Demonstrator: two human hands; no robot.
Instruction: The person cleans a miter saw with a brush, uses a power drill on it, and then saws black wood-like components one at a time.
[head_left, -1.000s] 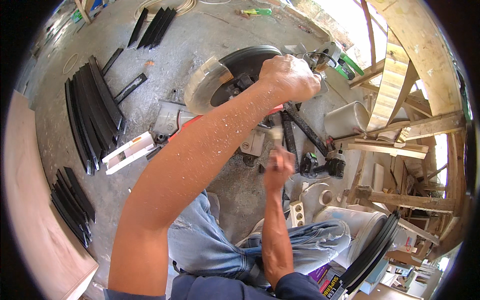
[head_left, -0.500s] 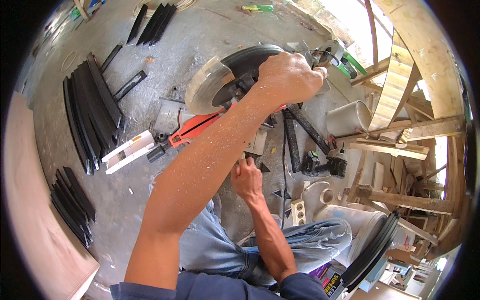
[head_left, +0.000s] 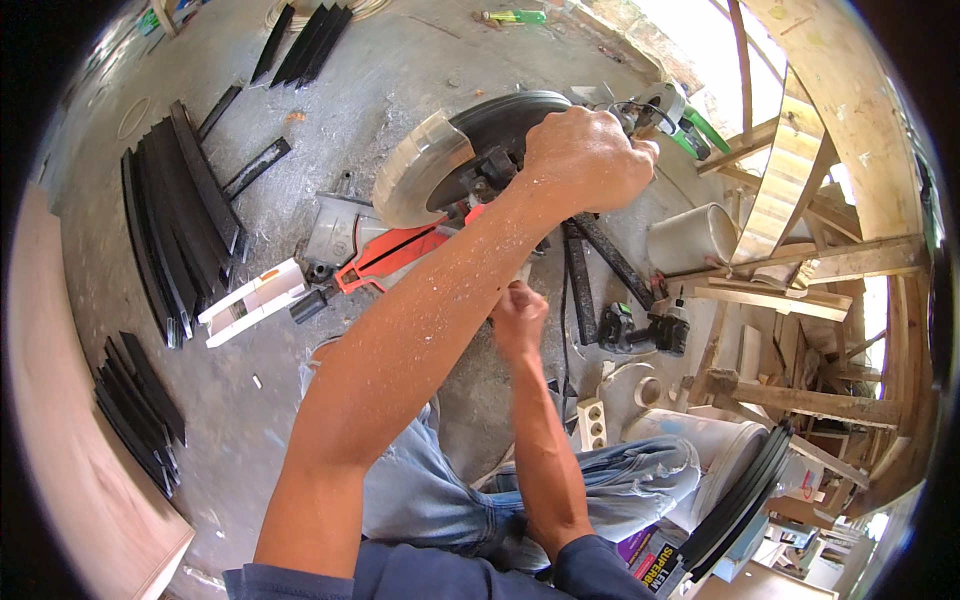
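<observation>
Low in front, jeans [head_left: 440, 480], and beyond them the right hand [head_left: 520, 315] curls up close to the saw's base! Its fingers look bent in, but the left forearm [head_left: 420, 340], flecked with pale chips, cuts across their tips; whether that grip has anything, I cannot tell.

Now the saw [head_left: 490, 172], sitting on the floor [head_left: 350, 130] straight ahead: orange-red insert [head_left: 400, 250] with a dark slot, grey metal base, cloudy see-through guard [head_left: 415, 172] round the blade, black hood [head_left: 510, 115] arching above. The forearm blocks the middle of the base.

And the left hand [head_left: 588, 160], up at the saw's handle! That grip is a tight fist closed around it, the handle itself almost wholly covered.

Off to the left, black strips [head_left: 180, 220] lie fanned out; beyond the fist, a green-handled grinder [head_left: 665, 108], part of it tucked behind the knuckles, with glaring daylight washing out the detail behind.
</observation>
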